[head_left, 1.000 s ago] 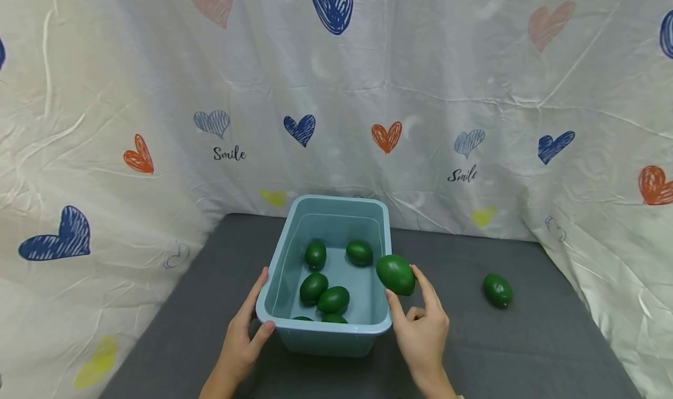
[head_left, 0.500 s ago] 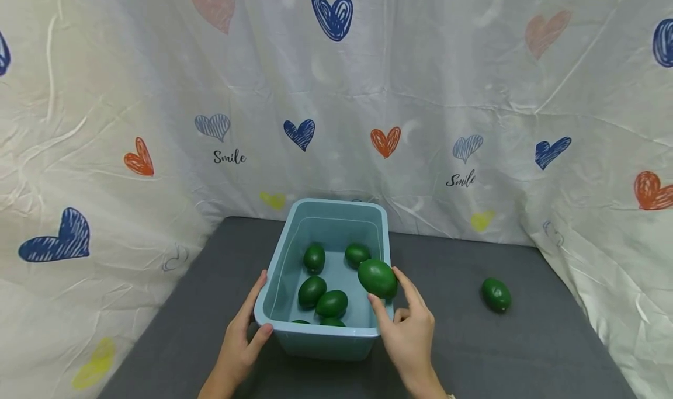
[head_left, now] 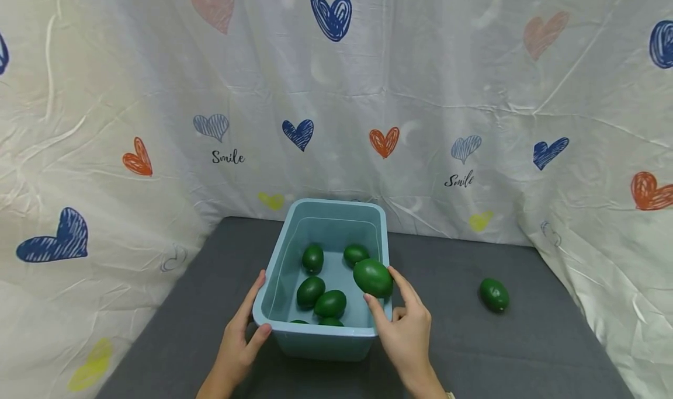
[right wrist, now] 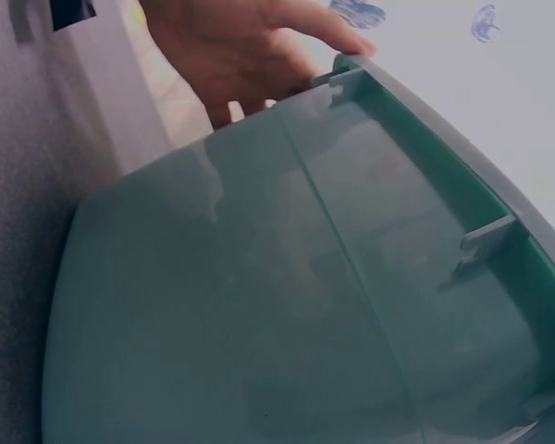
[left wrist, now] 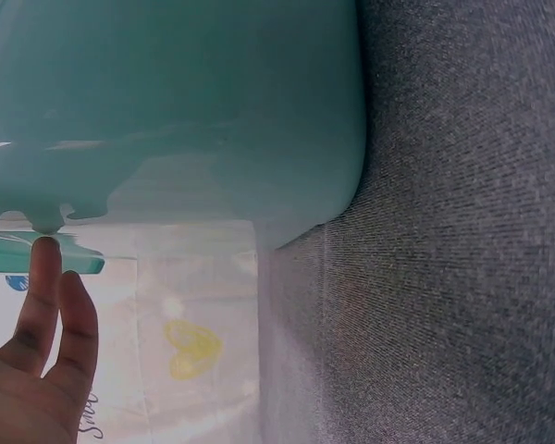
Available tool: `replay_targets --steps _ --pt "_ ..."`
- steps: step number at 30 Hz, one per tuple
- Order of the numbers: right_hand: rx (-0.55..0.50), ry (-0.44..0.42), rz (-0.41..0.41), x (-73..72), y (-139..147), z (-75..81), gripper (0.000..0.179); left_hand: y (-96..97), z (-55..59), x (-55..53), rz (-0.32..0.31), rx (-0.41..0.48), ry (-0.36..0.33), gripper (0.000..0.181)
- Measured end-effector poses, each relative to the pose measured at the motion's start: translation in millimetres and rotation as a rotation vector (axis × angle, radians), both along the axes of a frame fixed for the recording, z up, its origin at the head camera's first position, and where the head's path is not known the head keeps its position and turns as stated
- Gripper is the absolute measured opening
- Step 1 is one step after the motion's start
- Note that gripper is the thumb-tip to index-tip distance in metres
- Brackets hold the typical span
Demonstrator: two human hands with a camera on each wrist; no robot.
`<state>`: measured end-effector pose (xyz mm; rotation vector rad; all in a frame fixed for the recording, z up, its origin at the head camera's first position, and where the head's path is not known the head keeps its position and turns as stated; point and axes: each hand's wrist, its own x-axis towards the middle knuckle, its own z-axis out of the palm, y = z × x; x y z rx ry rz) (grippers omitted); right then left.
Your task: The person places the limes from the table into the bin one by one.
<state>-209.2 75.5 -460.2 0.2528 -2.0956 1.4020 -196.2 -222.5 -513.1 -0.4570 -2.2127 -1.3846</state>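
Note:
In the head view my right hand [head_left: 406, 335] pinches a smooth dark green avocado [head_left: 373, 278] between thumb and fingers, over the right side of a light blue plastic bin [head_left: 323, 332]. My left hand [head_left: 234, 340] holds the bin at its front left corner, thumb by the front rim and fingers along the left side. Its fingertips reach the underside of the rim in the left wrist view. Several more avocados [head_left: 311, 292] lie on the bin's floor, the nearest ones partly hidden by the front wall. The right wrist view shows the bin's outer wall [right wrist: 259, 277] and the left hand beyond it.
One more avocado [head_left: 494, 295] lies on the dark grey tabletop [head_left: 505, 346], well to the right of the bin. Behind and at both sides hangs a white cloth [head_left: 336, 83] printed with coloured hearts.
The right hand has carried its avocado leftward, from the bin's right rim to over the inside. It moved only slightly in the last half second. The left hand keeps its hold on the bin.

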Motion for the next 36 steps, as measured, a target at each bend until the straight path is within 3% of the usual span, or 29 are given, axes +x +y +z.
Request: replay_targets --steps 12,23,36 --pt "-0.002 0.012 0.021 -1.3 1.2 -1.5 0.067 1.2 -0.8 0.5 0.001 0.017 0.026 0.081" --pt "-0.008 0.043 0.021 0.6 1.5 -3.5 0.065 -1.9 -4.9 -0.9 -0.020 -0.014 -0.007 0.081" --pt "0.028 0.081 0.009 -2.4 15.6 -10.4 0.064 -2.6 -2.0 0.6 -0.006 -0.043 -0.031 0.083"
